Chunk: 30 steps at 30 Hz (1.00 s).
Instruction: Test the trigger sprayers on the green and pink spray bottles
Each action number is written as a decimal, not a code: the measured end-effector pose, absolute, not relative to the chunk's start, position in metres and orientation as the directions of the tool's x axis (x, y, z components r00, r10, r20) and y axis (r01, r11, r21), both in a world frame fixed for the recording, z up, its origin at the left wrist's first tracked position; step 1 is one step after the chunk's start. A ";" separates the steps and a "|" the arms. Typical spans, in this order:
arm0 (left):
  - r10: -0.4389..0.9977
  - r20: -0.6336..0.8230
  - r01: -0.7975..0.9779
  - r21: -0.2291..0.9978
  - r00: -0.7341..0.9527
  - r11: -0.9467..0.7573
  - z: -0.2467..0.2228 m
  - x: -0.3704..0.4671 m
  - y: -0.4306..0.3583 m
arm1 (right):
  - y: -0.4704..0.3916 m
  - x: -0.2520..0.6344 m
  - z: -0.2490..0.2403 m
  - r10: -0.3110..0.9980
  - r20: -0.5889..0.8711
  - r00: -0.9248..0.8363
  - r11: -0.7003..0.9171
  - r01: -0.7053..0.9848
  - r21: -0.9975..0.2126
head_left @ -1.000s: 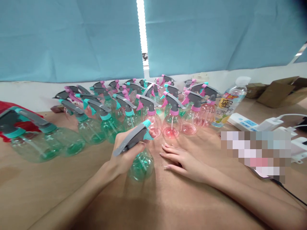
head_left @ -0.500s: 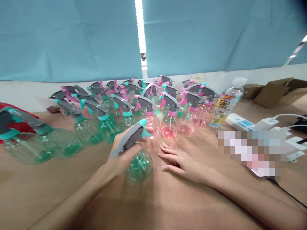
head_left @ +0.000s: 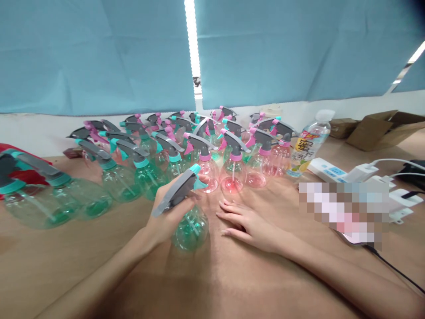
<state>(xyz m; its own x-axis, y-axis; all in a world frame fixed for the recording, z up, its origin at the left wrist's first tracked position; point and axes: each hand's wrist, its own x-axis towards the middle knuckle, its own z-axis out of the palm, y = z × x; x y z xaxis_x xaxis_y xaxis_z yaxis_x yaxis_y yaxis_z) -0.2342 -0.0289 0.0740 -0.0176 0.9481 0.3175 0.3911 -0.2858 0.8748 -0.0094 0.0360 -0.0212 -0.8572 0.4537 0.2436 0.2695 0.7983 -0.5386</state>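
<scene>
no text can be read; the large black characters on the plastic drink bottle (head_left: 311,142)'s label (head_left: 303,150) are too blurred.

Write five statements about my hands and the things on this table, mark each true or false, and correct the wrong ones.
1. The left hand grips a green trigger spray bottle. True.
2. The right hand is wrapped around a pink-collared spray bottle. False: it rests on the tabletop, holding nothing.
3. The nozzle tip of the gripped bottle is pink. False: it is turquoise.
4. A white power strip lies nearer the person than the brown cardboard box. True.
5. The labelled drink bottle stands at the far left of the table. False: it stands to the right of the spray bottles.
</scene>
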 end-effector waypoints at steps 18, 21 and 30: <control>0.963 0.261 0.346 0.912 -0.069 -0.222 0.080 -0.227 -0.031 | 0.036 -0.009 -0.023 0.465 0.223 -0.857 0.780 0.277 -0.561; 0.967 0.249 0.338 0.916 -0.054 -0.217 0.082 -0.226 -0.032 | 0.036 -0.008 -0.025 0.467 0.218 -0.857 0.772 0.275 -0.573; 0.960 0.278 0.378 0.891 -0.014 -0.253 0.082 -0.229 -0.030 | 0.037 -0.008 -0.025 0.460 0.223 -0.860 0.778 0.269 -0.567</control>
<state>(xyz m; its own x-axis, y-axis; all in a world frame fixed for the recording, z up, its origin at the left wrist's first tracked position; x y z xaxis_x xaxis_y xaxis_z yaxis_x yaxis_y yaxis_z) -0.2293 -0.0304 0.0822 -0.0144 0.9603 0.2784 0.3780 -0.2526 0.8907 -0.0084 0.0367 -0.0247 -0.8597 0.4597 0.2227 0.2691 0.7782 -0.5674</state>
